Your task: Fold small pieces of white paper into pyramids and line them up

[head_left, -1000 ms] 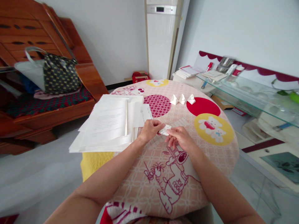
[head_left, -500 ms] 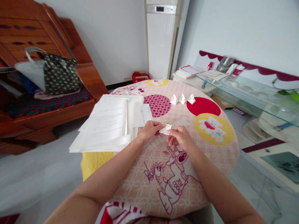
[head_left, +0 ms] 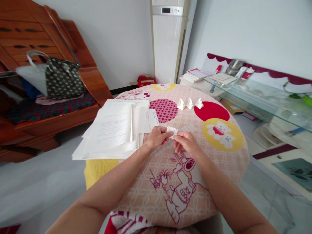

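Both hands meet over the middle of a round table covered in a pink cartoon-print cloth [head_left: 219, 169]. My left hand [head_left: 157, 137] and my right hand [head_left: 186, 144] both pinch a small folded piece of white paper [head_left: 172, 131], held just above the cloth. Fingers of each hand are closed on its edges. Three finished folded paper shapes [head_left: 190, 103] stand in a row farther back on the table. A flat slip of paper [head_left: 191, 127] lies just beyond my right hand.
A thick stack of white sheets [head_left: 114, 130] overhangs the table's left side. Beyond it stands a wooden bench [head_left: 56, 110] with a patterned bag [head_left: 60, 78]. A glass shelf [head_left: 263, 97] with cups and books runs along the right. A white standing air conditioner [head_left: 168, 42] is behind.
The folded paper has shifted slightly up and left between my fingers, and my hands have drawn a little closer together. Nothing else on the table has moved.
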The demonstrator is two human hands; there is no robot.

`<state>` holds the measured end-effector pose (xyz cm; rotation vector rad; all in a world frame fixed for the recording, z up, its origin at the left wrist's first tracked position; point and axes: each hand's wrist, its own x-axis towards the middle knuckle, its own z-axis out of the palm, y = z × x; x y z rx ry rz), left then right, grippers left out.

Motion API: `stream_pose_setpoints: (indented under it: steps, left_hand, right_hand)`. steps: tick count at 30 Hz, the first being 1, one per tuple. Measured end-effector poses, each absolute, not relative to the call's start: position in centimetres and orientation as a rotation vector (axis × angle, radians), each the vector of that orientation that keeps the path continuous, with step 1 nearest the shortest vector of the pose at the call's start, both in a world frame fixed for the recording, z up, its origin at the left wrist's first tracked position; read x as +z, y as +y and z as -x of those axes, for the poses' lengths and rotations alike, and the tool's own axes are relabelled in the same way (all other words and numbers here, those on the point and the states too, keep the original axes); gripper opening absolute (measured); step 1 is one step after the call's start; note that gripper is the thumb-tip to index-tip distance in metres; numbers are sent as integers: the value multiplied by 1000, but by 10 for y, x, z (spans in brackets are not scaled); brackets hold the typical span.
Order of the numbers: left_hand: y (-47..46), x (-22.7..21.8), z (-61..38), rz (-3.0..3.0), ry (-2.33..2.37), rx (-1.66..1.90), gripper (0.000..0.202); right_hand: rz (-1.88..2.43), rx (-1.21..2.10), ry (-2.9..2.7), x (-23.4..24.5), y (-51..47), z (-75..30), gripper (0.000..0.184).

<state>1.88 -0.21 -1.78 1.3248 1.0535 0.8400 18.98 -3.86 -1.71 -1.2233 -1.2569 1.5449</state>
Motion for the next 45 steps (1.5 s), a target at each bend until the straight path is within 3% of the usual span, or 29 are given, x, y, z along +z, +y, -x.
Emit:
stream_pose_setpoints:
  steps: [8, 28, 34, 38, 45]
  left_hand:
    - [0, -17, -21, -1337, 904, 921, 47]
    - [2, -21, -17, -1423, 979, 986, 51]
    - [2, -21, -20, -1349, 938, 904, 32]
    - [0, -18, -22, -1406, 1013, 976, 30]
    - [-1, -21, -22, -1307, 935, 933, 53]
  right_hand:
    - [1155, 1510, -1258, -18, -38, -192, 28]
    - [1171, 1557, -1362, -12, -42, -189, 30]
    - [1176, 1564, -1435, -16, -43, -186, 31]
    - [1169, 1603, -1441, -17, -44, -183, 30]
    - [1191, 1514, -1371, -16, -42, -186, 30]
